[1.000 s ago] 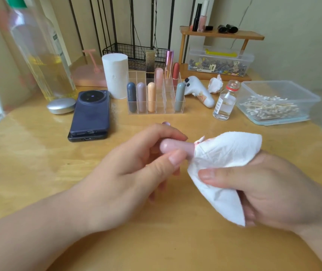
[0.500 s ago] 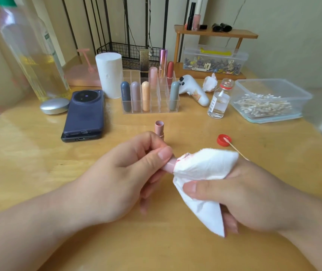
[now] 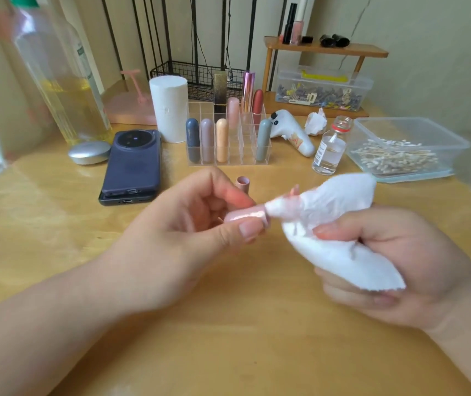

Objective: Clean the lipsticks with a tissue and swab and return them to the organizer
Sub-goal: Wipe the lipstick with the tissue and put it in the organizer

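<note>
My left hand pinches a pale pink lipstick tube lying sideways between thumb and fingers. My right hand grips a white tissue whose twisted end covers the tube's right tip, which is hidden. A small pink lipstick part stands upright on the table just behind my left fingers. The clear organizer stands further back with several lipsticks upright in its slots. A clear box of cotton swabs sits at the right.
A small glass bottle with a swab inside stands beside the swab box. Two stacked phones, a silver disc, a white tissue roll and a tall bottle stand at left. A wooden shelf is behind.
The tissue has twisted tighter around the lipstick's tip and more of the pink tube shows in my left fingers. The view shifted, and my right hand now hides the red cap.
</note>
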The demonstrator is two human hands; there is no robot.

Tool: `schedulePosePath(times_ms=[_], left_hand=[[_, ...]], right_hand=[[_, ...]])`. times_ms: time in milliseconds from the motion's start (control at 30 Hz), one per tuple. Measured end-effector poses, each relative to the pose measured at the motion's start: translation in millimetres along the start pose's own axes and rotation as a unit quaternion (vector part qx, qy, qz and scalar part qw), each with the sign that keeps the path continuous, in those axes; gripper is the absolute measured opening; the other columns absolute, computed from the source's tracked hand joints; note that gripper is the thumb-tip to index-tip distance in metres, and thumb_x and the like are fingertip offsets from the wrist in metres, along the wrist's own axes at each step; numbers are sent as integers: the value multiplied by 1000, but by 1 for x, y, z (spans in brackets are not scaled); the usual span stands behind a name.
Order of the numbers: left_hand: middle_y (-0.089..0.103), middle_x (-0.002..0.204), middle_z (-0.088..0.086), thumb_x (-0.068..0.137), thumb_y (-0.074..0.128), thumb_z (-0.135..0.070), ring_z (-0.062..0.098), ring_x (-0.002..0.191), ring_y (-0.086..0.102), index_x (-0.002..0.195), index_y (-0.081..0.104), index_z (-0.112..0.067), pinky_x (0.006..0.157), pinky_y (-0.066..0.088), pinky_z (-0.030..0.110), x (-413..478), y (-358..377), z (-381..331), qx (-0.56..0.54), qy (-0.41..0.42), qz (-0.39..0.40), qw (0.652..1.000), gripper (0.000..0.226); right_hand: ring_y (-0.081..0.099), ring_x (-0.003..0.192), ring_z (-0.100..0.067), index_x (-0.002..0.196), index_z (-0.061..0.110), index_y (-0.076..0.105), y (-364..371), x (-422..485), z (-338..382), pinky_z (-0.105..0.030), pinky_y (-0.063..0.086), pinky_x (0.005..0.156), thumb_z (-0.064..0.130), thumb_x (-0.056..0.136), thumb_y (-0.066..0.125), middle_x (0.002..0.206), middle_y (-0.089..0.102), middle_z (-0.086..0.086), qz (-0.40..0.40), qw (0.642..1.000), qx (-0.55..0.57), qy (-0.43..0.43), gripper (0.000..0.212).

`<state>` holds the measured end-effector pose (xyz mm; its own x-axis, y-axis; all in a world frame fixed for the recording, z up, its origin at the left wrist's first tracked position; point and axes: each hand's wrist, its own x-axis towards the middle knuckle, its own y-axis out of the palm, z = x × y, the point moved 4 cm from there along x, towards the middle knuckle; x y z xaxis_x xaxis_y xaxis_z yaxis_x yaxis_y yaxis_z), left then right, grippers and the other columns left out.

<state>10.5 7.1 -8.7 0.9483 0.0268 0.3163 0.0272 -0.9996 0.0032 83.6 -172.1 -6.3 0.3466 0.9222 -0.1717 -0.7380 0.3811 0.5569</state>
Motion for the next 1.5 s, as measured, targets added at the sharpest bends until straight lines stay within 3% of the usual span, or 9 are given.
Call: schedulePosePath(times_ms=[300, 400, 567, 733, 900, 1067, 1167, 1300, 1500], left_hand=[[75, 94, 9, 69, 82, 3, 37, 97, 62, 104, 67, -18, 79, 55, 32, 3, 3, 2, -85, -36, 35, 995, 43], [76, 100, 12, 68, 82, 3, 25, 86, 66, 95, 77, -18, 80, 55, 27, 2, 3, 2, -54, -57, 26, 997, 35], [76, 100, 13, 71, 75, 5, 13, 85, 70, 88, 65, -4, 79, 54, 26, 1, 5, 0, -67, -48, 48, 995, 21], [76, 101, 13, 70, 77, 4, 12, 83, 69, 91, 64, -3, 78, 55, 24, 1, 4, 1, -36, -46, 48, 997, 26], [76, 89, 6, 68, 81, -1, 18, 83, 69, 90, 74, -11, 78, 56, 24, 1, 2, 3, -31, -55, 45, 997, 24], [72, 80, -4, 79, 76, -41, 7, 67, 54, 92, 76, -21, 66, 46, 23, 9, -25, -9, 119, -28, -76, 990, 24], [59, 64, -6, 81, 74, -39, 7, 59, 45, 86, 71, -29, 60, 39, 23, 14, -48, -4, 289, -58, -159, 942, 12], [60, 63, -15, 86, 71, -27, 4, 59, 55, 82, 68, -30, 52, 40, 11, 18, -51, 8, 437, -132, -112, 882, 6], [65, 84, -12, 86, 72, -41, 1, 80, 57, 90, 70, -30, 67, 43, 13, 24, -49, 16, 506, -174, -44, 843, 13]], right_hand=[[32, 37, -21, 87, -2, 60, -12, -1, 8, -25, 28, 36, 8, 100, 33, 45, 53, -5, 45, 993, 107, 29, 31], [32, 36, -21, 93, -5, 58, -8, -1, 7, -25, 30, 35, 11, 103, 30, 44, 40, -5, 42, 993, 104, 24, 33], [35, 41, -21, 117, -5, 44, -11, 0, 9, -27, 30, 40, 13, 106, 28, 75, 69, -16, 18, 995, 97, 2, 27], [40, 40, -18, 110, -4, 63, -18, 2, 6, -24, 29, 39, 14, 103, 40, 84, 68, -19, 42, 995, 91, -13, 30], [59, 40, -16, 89, 6, 75, -6, 1, 11, -18, 36, 28, 9, 67, 61, 76, 67, -12, -165, 983, 58, -64, 26], [68, 54, -18, 81, 14, 79, -7, -2, 10, -22, 43, 35, 15, 67, 65, 81, 71, -7, -231, 968, -6, -93, 21], [74, 69, -22, 85, 11, 81, -10, -2, 8, -28, 55, 46, 11, 73, 60, 91, 76, -11, -265, 956, -66, -108, 25], [73, 97, -28, 93, 14, 80, -14, 0, 5, -45, 50, 92, 17, 76, 63, 105, 76, -13, -311, 939, -101, -112, 25], [73, 99, -28, 103, 6, 76, -11, 1, 4, -46, 51, 92, 15, 79, 62, 107, 75, -14, -339, 927, -93, -127, 29]])
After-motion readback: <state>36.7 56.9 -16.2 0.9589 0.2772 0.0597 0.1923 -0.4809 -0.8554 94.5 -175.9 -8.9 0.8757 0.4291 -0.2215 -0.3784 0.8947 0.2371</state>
